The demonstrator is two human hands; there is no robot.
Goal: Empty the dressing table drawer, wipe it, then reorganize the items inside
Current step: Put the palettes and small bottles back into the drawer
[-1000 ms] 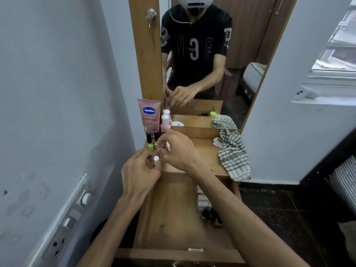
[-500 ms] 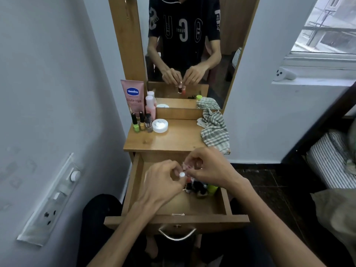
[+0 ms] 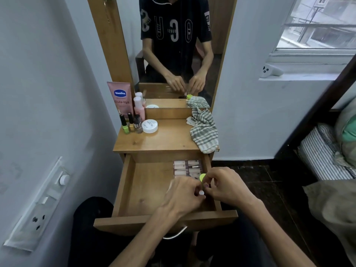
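Drawer (image 3: 146, 189) pulled out, mostly bare wood, one batch of pale tubes (image 3: 187, 168) packed along its right side; on the tabletop (image 3: 163, 139), one checked cloth (image 3: 204, 132) (soft, limp), one Vaseline tube (image 3: 120, 99), one pink bottle (image 3: 139, 108), one white jar (image 3: 149, 126), three nail polish bottles (image 3: 131, 124). Left hand (image 3: 183, 197) and right hand (image 3: 225, 187) meet over the drawer's right side, fingertips pinching a small white-capped item (image 3: 201, 193) between them, green cap (image 3: 202, 177) just behind. Likely light, hard, glassy-slick: best gripped by the body, not the cap.

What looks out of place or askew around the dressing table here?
Only the checked cloth: it lies crumpled at the tabletop's right edge, one corner hanging over. The bottles stand upright; no spill or damage shows in the drawer.
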